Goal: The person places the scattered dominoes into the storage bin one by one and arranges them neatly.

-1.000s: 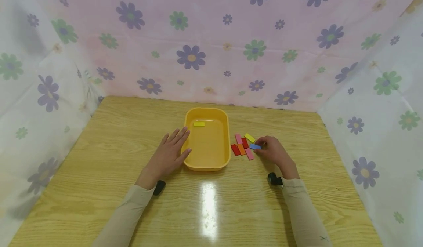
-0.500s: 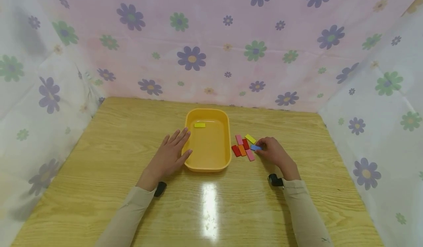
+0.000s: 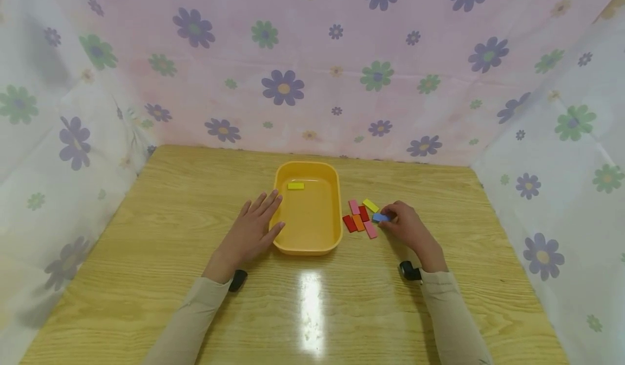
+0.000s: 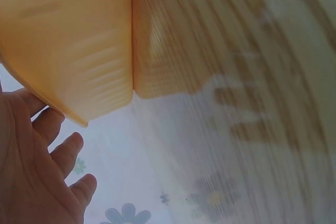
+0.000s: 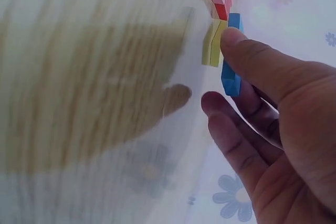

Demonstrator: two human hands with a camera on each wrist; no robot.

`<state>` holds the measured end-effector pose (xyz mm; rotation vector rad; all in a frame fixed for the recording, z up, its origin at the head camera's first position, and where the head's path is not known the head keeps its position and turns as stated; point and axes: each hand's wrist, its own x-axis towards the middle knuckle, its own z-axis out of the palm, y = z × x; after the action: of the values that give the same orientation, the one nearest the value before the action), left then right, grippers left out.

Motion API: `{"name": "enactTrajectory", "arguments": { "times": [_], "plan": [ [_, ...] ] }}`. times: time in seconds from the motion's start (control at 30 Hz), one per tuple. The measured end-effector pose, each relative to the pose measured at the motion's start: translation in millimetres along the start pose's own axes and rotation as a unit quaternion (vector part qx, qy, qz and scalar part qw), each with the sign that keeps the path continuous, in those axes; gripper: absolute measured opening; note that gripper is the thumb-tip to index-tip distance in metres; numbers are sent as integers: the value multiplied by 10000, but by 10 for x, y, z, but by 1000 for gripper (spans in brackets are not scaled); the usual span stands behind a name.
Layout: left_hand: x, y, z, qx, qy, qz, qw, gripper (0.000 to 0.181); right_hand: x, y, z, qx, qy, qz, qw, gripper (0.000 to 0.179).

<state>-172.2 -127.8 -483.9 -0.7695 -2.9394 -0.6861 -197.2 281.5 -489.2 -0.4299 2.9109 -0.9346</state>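
Note:
A yellow-orange plastic tub [image 3: 308,249] stands mid-table, with one yellow block [image 3: 295,186] inside near its far end. My left hand [image 3: 249,231] rests on the tub's left rim, fingers extended; the left wrist view shows its fingers beside the tub's outer wall [image 4: 73,51]. To the right of the tub, my right hand [image 3: 409,228] pinches a flat blue block [image 3: 380,218] between thumb and fingers. In the right wrist view the blue block [image 5: 231,77] appears raised off the table, with the thumb across its face.
Beside the blue block lie a yellow block [image 3: 370,205], pink blocks [image 3: 370,230], red blocks [image 3: 349,223] and an orange block [image 3: 358,223], grouped close to the tub's right wall. Flowered cloth [image 3: 332,72] hangs around the wooden table [image 3: 185,191] at the back and sides.
My right hand, pinching the blue block, has shifted slightly right, away from the other blocks. The left hand stays on the tub's rim.

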Motion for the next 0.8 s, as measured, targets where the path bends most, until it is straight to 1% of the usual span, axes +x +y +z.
{"name": "enactTrajectory", "arguments": {
  "times": [0.17, 0.5, 0.7, 0.8],
  "plan": [
    [-9, 9, -7, -83, 29, -18, 10000, 67, -21, -5, 13, 106, 9, -63, 9999, 14],
    [-7, 2, -1, -18, 38, 4, 10000, 67, -110, -38, 48, 362, 63, -155, 9992, 18],
    [-9, 4, -1, -6, 41, 5, 10000, 67, -153, -59, 60, 440, 243, -172, 9986, 23],
    [-10, 2, 1, -14, 35, -1, 10000, 67, -176, -81, 63, 593, 386, -216, 9973, 24]
  ]
}}
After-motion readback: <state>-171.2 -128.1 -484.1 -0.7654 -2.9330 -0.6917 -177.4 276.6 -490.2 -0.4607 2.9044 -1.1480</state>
